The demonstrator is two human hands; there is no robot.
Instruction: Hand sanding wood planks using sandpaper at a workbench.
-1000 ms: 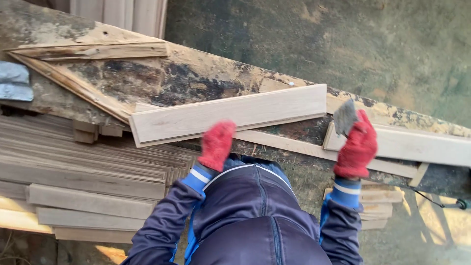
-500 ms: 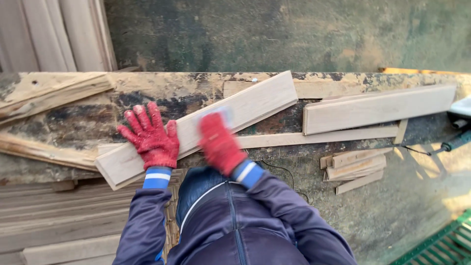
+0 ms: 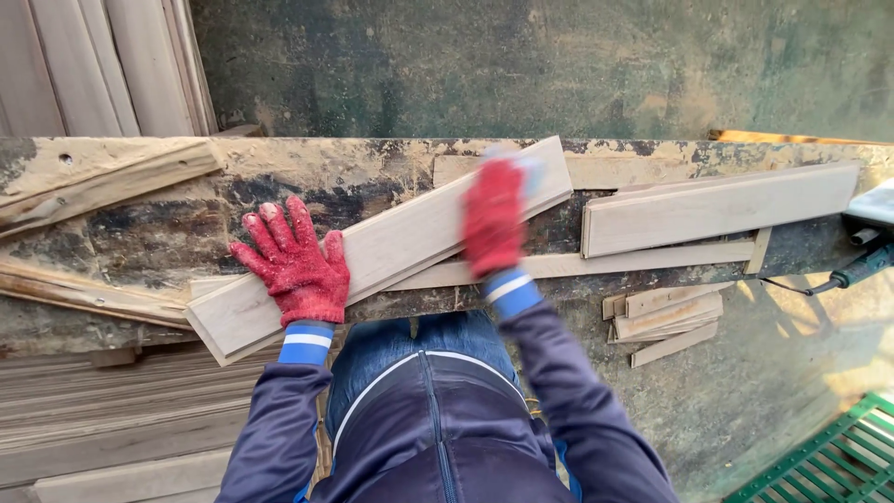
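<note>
Board (image 3: 391, 247): pale plank lying slantwise across the dusty bench (image 3: 140, 224), low end at left.
Left hand (image 3: 293, 265): red glove, fingers spread flat, pressing the board's lower end.
Right hand (image 3: 494, 214): red glove, blurred, on the board's upper part; grip cannot be told.
Second plank (image 3: 717, 205): right, apart.
Offcuts (image 3: 666, 321): below the bench edge.

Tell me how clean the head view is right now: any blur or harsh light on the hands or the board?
Head view: the right hand is smeared by motion blur, so whatever it holds cannot be told; the left hand is sharp, flat on the board; light is soft and even on the bench, with bright sun patches only on the floor at right.
</note>
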